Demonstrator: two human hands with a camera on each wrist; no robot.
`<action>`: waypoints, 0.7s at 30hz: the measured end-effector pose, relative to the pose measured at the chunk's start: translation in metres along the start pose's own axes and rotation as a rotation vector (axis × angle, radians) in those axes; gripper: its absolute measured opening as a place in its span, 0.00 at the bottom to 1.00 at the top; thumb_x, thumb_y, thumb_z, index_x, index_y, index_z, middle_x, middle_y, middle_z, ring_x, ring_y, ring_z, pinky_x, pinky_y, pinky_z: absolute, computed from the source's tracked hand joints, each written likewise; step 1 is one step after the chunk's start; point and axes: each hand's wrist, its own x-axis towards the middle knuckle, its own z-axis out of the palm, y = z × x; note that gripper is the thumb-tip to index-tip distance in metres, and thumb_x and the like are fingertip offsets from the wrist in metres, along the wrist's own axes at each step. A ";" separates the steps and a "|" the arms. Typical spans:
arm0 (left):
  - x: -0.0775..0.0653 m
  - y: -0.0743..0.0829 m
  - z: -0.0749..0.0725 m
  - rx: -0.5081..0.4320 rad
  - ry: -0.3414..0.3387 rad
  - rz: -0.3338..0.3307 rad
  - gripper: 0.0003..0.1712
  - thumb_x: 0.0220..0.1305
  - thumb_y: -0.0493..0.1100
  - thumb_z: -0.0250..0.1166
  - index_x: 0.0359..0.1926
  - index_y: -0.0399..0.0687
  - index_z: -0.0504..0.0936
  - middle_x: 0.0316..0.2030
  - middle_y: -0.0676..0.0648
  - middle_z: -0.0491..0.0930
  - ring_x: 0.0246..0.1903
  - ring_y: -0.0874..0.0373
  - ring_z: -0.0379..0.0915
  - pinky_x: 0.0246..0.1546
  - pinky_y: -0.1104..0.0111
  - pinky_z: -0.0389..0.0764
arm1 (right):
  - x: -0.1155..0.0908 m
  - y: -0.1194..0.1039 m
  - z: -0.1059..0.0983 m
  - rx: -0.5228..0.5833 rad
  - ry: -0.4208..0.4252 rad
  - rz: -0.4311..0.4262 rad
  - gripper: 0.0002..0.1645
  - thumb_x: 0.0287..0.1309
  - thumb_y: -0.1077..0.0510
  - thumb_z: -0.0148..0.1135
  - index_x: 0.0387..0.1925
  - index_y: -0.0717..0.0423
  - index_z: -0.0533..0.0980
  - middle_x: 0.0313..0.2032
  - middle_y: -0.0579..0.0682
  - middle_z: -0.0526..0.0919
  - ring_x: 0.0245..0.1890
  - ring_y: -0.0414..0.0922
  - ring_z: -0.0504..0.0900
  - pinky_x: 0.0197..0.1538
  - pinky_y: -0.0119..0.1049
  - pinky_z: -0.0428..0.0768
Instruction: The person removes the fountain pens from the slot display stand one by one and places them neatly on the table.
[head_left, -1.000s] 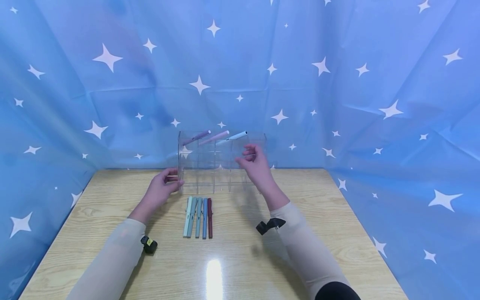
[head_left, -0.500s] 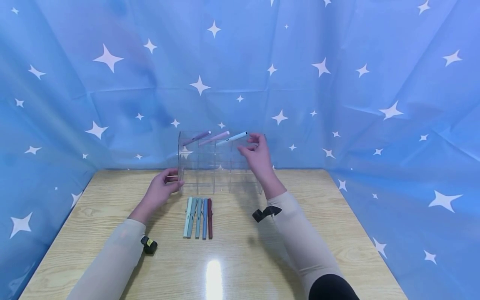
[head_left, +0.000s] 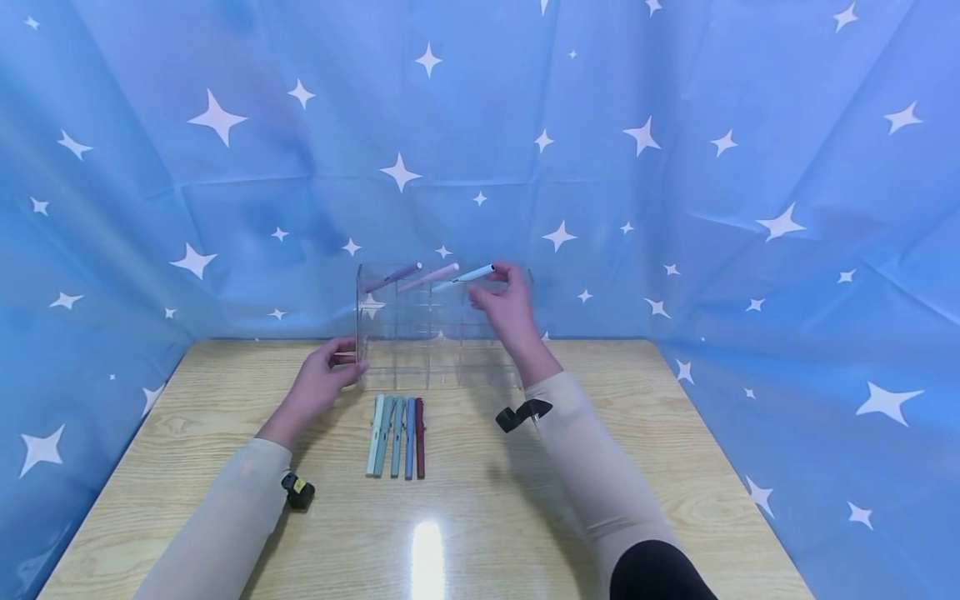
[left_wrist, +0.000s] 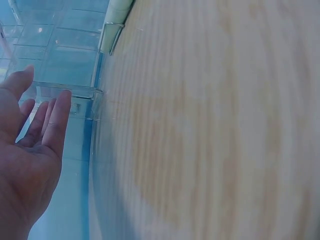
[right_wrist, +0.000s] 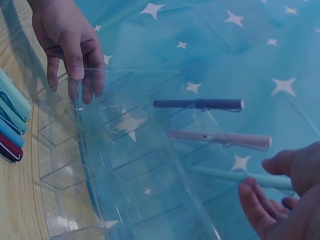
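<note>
The left hand is gripping the lower end wall of the clear acrylic holder, its thumb lying in front and its fingers reaching behind. The right hand is hovering at the upper edge of the holder with nothing firmly clasped: its thumb and fingers are standing apart, and the raised end of the pale blue pen is lying just beside its index finger; whether they are touching, I cannot tell. Farther left of the right hand, the pink pen and then the purple pen are leaning aslant along that same edge, well above the left hand. To the right of the left hand and nearer the person, a mint pen, two teal pens, a blue pen and a dark red pen are lying side by side on the bench. The step in hand seems to be settling the pale blue pen, and doing it well is probably depending on a light touch: the right hand should be working along the pen's slant, not sideways toward the pink pen, while the left hand should be holding the light-looking holder steady, low and without squeezing.
</note>
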 end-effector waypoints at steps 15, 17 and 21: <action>0.000 -0.001 0.000 -0.002 0.002 -0.005 0.35 0.81 0.40 0.69 0.80 0.37 0.68 0.70 0.29 0.74 0.71 0.35 0.73 0.61 0.54 0.89 | 0.015 0.006 0.010 -0.026 -0.049 0.022 0.27 0.73 0.65 0.73 0.68 0.66 0.76 0.58 0.67 0.84 0.38 0.49 0.91 0.46 0.40 0.94; 0.000 -0.001 0.000 -0.004 0.001 -0.002 0.35 0.81 0.40 0.69 0.81 0.36 0.67 0.70 0.28 0.74 0.71 0.34 0.72 0.61 0.54 0.89 | 0.016 0.005 0.011 -0.003 -0.052 0.037 0.25 0.73 0.65 0.72 0.67 0.64 0.77 0.58 0.68 0.83 0.37 0.48 0.91 0.46 0.40 0.94; 0.000 -0.001 0.000 -0.011 -0.002 -0.002 0.36 0.81 0.39 0.69 0.81 0.36 0.67 0.71 0.28 0.73 0.71 0.34 0.72 0.61 0.54 0.88 | 0.018 0.004 0.013 0.063 -0.051 0.079 0.21 0.72 0.67 0.72 0.63 0.61 0.79 0.57 0.67 0.83 0.32 0.45 0.90 0.43 0.40 0.94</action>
